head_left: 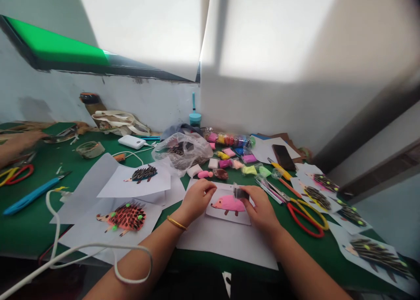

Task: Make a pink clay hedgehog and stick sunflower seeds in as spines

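Observation:
A pink clay hedgehog (227, 203) with brown feet and a dark nose lies on a small white card, on top of a larger white sheet (226, 243). My right hand (260, 206) grips a small dark packet (241, 192) in clear wrapping, just above the hedgehog's back. At the card's left edge is my left hand (198, 199), a yellow bangle (177, 222) at its wrist. Its fingers are curled together, and whatever they may hold is hidden. Beyond both hands lie a pink clay piece (205, 174) and a brown clay packet (220, 174).
Finished hedgehog pictures lie left (127, 217) and right (377, 252). Red-and-yellow scissors (308, 217) rest right of my hand. A plastic bag (182, 153) of dark seeds stands behind. A white cable (98, 246) loops across the left front. Another person's hand (24, 142) is far left.

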Motion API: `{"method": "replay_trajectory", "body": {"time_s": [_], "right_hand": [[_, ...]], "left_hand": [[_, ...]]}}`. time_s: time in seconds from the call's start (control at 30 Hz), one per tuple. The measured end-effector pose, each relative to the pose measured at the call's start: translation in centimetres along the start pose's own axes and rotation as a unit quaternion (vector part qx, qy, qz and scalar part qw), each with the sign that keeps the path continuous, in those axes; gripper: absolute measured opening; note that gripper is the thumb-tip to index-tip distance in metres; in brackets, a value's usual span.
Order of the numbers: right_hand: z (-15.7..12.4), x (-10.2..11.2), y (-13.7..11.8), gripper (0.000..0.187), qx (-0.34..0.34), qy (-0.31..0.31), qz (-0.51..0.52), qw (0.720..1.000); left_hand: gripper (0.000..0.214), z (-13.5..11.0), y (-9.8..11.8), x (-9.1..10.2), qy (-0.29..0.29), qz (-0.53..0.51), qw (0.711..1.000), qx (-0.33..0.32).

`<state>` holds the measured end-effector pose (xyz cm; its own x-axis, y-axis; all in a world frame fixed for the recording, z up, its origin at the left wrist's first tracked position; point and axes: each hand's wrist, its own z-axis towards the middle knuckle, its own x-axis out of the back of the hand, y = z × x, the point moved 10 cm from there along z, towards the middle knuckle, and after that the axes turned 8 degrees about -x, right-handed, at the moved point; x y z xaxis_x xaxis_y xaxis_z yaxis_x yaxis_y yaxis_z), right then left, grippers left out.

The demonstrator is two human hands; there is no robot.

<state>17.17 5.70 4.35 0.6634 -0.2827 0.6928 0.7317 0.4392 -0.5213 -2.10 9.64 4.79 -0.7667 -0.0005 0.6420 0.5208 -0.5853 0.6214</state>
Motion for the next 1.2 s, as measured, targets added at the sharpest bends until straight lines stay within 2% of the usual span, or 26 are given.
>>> {"method": "replay_trajectory", "body": {"time_s": [0.07,0.17,0.27,0.4,0.57,0.67,0.9,1.07,1.2], "right_hand": [[-0.1,-0.2,0.0,0.027,0.003,-0.002,0.003,1.0],[-0.1,-0.3,0.6,0.029,-0.009,0.001,0.006,1.0],[-0.2,-0.5,1.4,0.029,-0.031,0.005,0.013,0.999],[-0.3,-0.7,2.1,0.028,-0.051,0.005,0.017,0.999],[-0.4,-0.6,2.0,0.027,-0.05,0.006,0.025,0.998],[-0.4,-0.5,1.1,0.027,-0.03,0.002,0.04,0.999],[-0.9,-1.0,-2.5,0.026,0.048,-0.022,0.035,0.998],[-1.0,-1.1,-3.1,0.026,0.063,-0.017,0.015,0.998],[-0.6,-0.6,-1.5,0.024,0.012,0.002,0.016,1.0]], "left_hand": [[0.013,-0.9,-0.1,-0.2,-0.009,0.008,1.0,-0.008],[0.013,-1.9,-0.1,-1.2,-0.054,0.05,0.997,-0.04],[0.022,-2.5,-0.3,-1.9,-0.091,0.094,0.99,-0.051],[0.037,-2.7,-0.4,-2.5,-0.112,0.119,0.985,-0.048],[0.043,-2.9,-0.4,-2.8,-0.117,0.139,0.982,-0.047],[0.04,-2.9,0.2,-2.4,-0.096,0.132,0.985,-0.059],[0.011,-2.8,3.7,-0.3,0.062,-0.025,0.992,-0.103],[0.012,-2.2,4.6,-1.0,0.058,-0.064,0.99,-0.109],[0.023,-2.3,3.1,-0.6,0.058,0.04,0.994,-0.082]]}}
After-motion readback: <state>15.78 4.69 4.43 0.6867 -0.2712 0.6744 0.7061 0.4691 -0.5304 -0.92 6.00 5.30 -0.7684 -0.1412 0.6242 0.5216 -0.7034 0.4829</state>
